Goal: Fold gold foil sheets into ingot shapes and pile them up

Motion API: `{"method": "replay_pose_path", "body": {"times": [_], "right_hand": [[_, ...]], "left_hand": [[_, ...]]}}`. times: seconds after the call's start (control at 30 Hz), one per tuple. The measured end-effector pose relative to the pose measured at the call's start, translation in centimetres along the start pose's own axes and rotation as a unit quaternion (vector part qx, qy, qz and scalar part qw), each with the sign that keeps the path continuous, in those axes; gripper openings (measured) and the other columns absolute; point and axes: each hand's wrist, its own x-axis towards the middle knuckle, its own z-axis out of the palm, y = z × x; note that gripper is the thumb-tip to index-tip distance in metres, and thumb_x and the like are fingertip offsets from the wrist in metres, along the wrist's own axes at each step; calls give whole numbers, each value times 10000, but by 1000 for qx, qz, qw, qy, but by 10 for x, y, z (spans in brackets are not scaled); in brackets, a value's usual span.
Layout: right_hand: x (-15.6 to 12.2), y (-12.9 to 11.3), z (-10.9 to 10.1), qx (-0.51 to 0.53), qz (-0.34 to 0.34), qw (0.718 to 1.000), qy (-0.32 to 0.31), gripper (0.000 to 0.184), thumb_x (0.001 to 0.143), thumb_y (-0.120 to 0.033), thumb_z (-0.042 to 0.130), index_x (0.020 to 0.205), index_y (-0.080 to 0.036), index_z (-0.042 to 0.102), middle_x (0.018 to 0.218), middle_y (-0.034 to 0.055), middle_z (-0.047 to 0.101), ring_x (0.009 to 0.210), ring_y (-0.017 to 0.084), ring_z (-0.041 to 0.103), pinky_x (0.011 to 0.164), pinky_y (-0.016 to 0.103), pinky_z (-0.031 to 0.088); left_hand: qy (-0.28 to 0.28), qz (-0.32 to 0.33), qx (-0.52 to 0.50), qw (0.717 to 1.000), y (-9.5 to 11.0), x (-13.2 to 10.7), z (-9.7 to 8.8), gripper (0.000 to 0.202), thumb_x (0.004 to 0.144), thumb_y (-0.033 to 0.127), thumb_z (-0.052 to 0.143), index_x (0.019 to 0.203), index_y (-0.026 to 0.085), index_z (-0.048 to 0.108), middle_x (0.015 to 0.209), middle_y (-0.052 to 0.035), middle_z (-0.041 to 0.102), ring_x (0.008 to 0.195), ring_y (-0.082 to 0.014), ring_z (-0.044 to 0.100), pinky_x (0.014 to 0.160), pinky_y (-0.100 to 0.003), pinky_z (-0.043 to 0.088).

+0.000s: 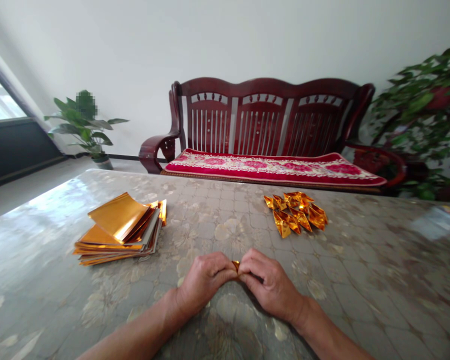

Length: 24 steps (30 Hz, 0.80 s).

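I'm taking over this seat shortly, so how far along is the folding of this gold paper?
Done: a heap of folded gold foil pieces sits to the right. In hand: the left hand and right hand pinch one small gold piece. Left: a stack of flat gold sheets, apparently unfolded.

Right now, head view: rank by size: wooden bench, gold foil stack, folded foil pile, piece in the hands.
1. Wooden bench
2. Gold foil stack and folded foil pile: too alike to rank
3. Gold foil piece, partly hidden
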Motion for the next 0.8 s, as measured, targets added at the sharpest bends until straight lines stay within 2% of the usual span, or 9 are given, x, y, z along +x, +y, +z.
{"method": "replay_pose_path", "body": {"times": [0.13, 0.33, 0.6, 0.8], "right_hand": [[-1, 1, -1, 7, -9, 1000, 1, 156, 959, -179, 534, 834, -214, 621, 836, 22, 591, 796, 139, 579, 721, 248, 457], [0, 3, -1, 13, -12, 1000, 4, 151, 957, -176, 545, 838, -213, 630, 840, 18, 591, 796, 129, 582, 719, 236, 454], [-3, 1, 2, 17, -7, 1000, 6, 170, 949, -155, 550, 808, -210, 629, 817, 12, 590, 770, 123, 580, 705, 228, 452], [-3, 3, 2, 15, 2, 999, 34, 132, 938, -138, 569, 902, -216, 670, 841, 20, 610, 800, 131, 606, 727, 231, 478]], "left_hand": [[0, 0, -8, 1000, 0, 0, 0, 195, 916, 200, 617, 746, 189, 711, 744, 12, 697, 733, -114, 654, 711, -182, 462], [17, -34, -15, 999, 4, 0, 0, 137, 882, 169, 653, 761, 189, 713, 748, 24, 694, 725, -107, 654, 701, -176, 454], [17, -23, -3, 1000, 3, -4, 2, 151, 867, 139, 651, 734, 181, 709, 725, 19, 692, 701, -105, 651, 674, -170, 448], [45, -52, 10, 998, 2, -1, 4, 155, 829, 84, 658, 756, 203, 726, 724, 35, 720, 678, -105, 659, 665, -170, 463]]}}
